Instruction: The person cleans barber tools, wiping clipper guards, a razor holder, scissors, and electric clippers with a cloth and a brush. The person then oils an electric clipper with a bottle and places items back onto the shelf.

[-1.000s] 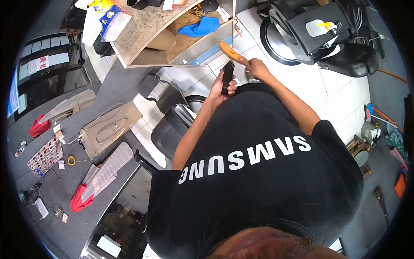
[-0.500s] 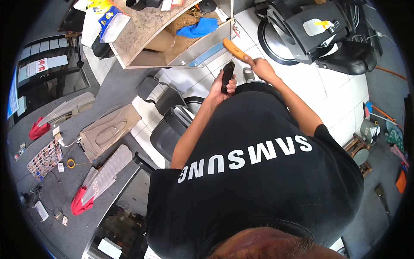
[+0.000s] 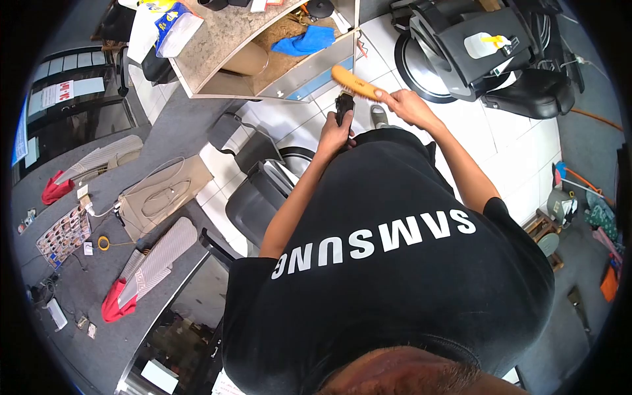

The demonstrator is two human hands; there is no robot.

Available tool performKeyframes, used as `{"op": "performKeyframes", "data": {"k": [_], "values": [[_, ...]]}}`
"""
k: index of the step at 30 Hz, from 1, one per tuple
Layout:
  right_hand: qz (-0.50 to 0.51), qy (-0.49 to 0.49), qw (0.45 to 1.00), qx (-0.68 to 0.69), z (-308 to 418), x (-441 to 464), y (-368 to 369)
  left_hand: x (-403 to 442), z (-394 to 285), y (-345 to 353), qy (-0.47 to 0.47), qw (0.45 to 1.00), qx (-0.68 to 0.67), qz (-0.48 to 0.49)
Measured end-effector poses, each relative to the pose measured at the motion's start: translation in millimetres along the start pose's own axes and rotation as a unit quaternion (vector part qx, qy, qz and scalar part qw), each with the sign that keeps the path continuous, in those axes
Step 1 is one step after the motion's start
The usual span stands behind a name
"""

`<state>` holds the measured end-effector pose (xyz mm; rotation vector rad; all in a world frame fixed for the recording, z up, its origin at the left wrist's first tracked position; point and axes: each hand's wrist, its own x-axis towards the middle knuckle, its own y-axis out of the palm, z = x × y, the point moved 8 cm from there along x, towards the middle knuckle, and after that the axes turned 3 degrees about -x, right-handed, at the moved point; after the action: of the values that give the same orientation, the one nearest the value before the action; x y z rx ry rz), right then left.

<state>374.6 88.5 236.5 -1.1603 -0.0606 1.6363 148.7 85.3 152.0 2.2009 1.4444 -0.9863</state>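
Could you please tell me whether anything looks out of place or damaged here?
Mildly untidy: a blue cloth lies crumpled in the cabinet, rather than folded. The brush in the right hand and the clipper in the left hand show no visible damage.

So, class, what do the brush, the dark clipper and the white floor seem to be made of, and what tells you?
Brush: wood or plastic; its smooth, even tan surface leaves it open.
Clipper: probably plastic, judging by its dark, smooth-looking casing.
White floor: likely glazed ceramic tile, with a slight sheen; straight joint lines divide it.
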Motion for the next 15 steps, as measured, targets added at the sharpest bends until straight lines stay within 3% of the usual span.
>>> {"op": "performKeyframes", "data": {"k": [1,4,5,7,8,11,12,14,15], "values": [[0.029,-0.008,0.999,-0.018,1.6,-6.2,2.9,-0.5,-1.7,-2.9,0.013,0.999,0.036,-0.002],[-0.054,-0.107,0.987,-0.111,-9.4,10.7,15.0,7.0,-6.5,-13.6,0.147,0.948,0.265,-0.097],[-0.134,-0.083,0.972,-0.177,-12.7,14.4,7.6,2.2,-9.5,-13.8,0.137,0.943,0.287,-0.1],[-0.145,-0.064,0.972,-0.171,-18.6,20.1,0.0,-4.6,-13.3,-16.3,0.116,0.931,0.33,-0.106],[-0.119,-0.032,0.983,-0.138,-25.7,24.5,-0.5,-7.0,-19.3,-18.4,0.157,0.911,0.359,-0.126],[0.001,-0.08,0.992,-0.1,-16.5,13.5,17.0,-17.1,-29.6,-20.6,0.245,0.849,0.442,-0.153],[0.041,-0.029,0.992,-0.116,-21.4,11.9,16.8,-14.1,-31.7,-20.6,0.251,0.84,0.46,-0.142],[-0.089,0.013,0.973,-0.213,-56.5,27.7,2.8,-13.3,-27.1,-18.9,0.255,0.822,0.495,-0.118],[-0.065,0.068,0.979,-0.183,-93.3,47.0,3.3,-13.8,-25.5,-19.9,0.264,0.825,0.485,-0.121]]}}
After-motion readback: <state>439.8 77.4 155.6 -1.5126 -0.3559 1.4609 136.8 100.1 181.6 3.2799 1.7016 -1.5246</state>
